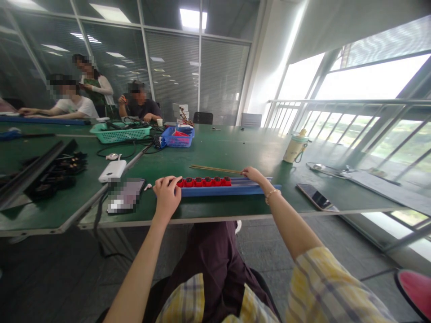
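A long blue tray [222, 191] lies along the table in front of me, with a row of several red blocks [208, 181] with dark tops in its left part. My left hand [168, 194] is closed around the tray's left end, its fingertips beside the leftmost block. Over the right part of the tray, my right hand [253, 175] pinches the end of a thin, golden-brown stick [215, 168], which reaches left behind the blocks. Whether it is one stick or two I cannot tell. My right palm hides part of the tray.
Left of the tray lie a phone [126, 196] and a white power bank [112, 171]. A green basket [121, 133] and a blue basket [178, 138] stand farther back. Rightward are a bottle [295, 147] and another phone [316, 196]. Several people are across the table.
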`<state>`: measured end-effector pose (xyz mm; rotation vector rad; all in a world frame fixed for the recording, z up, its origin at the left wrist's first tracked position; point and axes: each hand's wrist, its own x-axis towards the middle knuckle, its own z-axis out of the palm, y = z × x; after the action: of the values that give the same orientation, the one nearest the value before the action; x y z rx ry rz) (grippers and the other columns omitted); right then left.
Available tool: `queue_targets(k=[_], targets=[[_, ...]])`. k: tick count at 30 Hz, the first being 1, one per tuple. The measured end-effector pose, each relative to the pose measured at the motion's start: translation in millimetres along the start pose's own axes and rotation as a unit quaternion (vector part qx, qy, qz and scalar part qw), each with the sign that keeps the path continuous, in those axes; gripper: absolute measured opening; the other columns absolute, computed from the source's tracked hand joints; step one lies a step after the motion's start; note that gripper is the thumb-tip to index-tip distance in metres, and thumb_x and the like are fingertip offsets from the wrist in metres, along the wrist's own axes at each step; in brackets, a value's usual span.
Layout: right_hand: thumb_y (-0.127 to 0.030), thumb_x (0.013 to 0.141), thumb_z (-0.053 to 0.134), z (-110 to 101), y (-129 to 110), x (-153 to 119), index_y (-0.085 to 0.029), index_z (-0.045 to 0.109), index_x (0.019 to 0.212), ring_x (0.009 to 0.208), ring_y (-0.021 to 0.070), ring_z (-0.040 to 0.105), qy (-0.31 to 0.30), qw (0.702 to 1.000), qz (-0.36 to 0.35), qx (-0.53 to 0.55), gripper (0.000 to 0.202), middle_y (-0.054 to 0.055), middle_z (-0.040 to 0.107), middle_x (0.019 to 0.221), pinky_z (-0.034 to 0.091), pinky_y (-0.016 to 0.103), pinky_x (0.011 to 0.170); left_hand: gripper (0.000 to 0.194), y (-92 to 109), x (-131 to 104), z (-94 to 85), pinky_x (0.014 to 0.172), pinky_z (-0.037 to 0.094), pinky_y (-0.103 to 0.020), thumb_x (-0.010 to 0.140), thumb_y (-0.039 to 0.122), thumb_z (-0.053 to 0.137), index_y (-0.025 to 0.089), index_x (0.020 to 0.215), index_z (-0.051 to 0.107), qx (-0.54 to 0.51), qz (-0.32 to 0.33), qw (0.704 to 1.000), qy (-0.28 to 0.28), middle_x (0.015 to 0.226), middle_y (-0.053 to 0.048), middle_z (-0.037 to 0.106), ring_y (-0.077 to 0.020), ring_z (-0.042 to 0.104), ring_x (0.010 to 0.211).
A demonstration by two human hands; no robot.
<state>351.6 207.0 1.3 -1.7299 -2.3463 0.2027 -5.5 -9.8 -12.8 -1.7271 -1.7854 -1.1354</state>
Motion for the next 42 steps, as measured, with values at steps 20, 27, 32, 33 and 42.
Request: queue_targets(k=[20, 27, 32, 33, 42], targets=[[-0.02, 0.093, 0.039, 11, -21, -79, -0.022, 0.068, 0.099, 0.1, 0.0271, 0.053, 0.458, 0.887, -0.035, 0.037, 0.03, 0.009, 0.07, 0.094, 0.028, 0.043, 0.097, 0.04, -1, 0, -3.2, 0.097, 0.038, -0.049, 0.089, 0.02, 0.044, 0.021, 0.121, 0.068, 0.003, -0.014, 1.0, -0.006, 0.118, -0.012, 0.064, -0.0307, 0.046, 0.112], [-0.027, 0.095, 0.04, 30, -14, -99, -0.021, 0.066, 0.091, 0.099, 0.026, 0.055, 0.407, 0.897, -0.051, 0.165, 0.026, 0.008, 0.071, 0.093, 0.037, 0.038, 0.09, 0.048, 3, 0, -9.0, 0.099, 0.038, -0.049, 0.088, 0.019, 0.046, 0.016, 0.134, 0.056, 0.006, -0.055, 0.997, 0.044, 0.124, -0.016, 0.056, -0.032, 0.045, 0.115], [-0.028, 0.094, 0.043, 32, -14, -101, -0.021, 0.067, 0.09, 0.094, 0.025, 0.056, 0.396, 0.896, -0.057, 0.193, 0.025, 0.008, 0.072, 0.093, 0.038, 0.038, 0.09, 0.046, 3, 0, -8.2, 0.101, 0.037, -0.05, 0.087, 0.018, 0.045, 0.016, 0.132, 0.055, 0.004, -0.063, 0.997, 0.044, 0.123, -0.016, 0.056, -0.0323, 0.045, 0.116], [-0.028, 0.094, 0.043, 32, -14, -101, -0.021, 0.067, 0.09, 0.094, 0.0248, 0.056, 0.395, 0.895, -0.055, 0.198, 0.025, 0.008, 0.072, 0.093, 0.038, 0.038, 0.091, 0.046, 3, 0, -7.9, 0.101, 0.037, -0.05, 0.087, 0.017, 0.046, 0.016, 0.132, 0.055, 0.002, -0.063, 0.997, 0.043, 0.123, -0.016, 0.056, -0.0322, 0.045, 0.116], [-0.03, 0.094, 0.042, 31, -18, -104, -0.021, 0.068, 0.089, 0.088, 0.0237, 0.056, 0.353, 0.909, -0.068, 0.21, 0.028, 0.007, 0.071, 0.089, 0.038, 0.037, 0.089, 0.041, 2, -1, -8.9, 0.1, 0.037, -0.048, 0.088, 0.018, 0.044, 0.017, 0.126, 0.06, 0.005, -0.059, 0.997, 0.051, 0.122, -0.014, 0.058, -0.0315, 0.045, 0.115]])
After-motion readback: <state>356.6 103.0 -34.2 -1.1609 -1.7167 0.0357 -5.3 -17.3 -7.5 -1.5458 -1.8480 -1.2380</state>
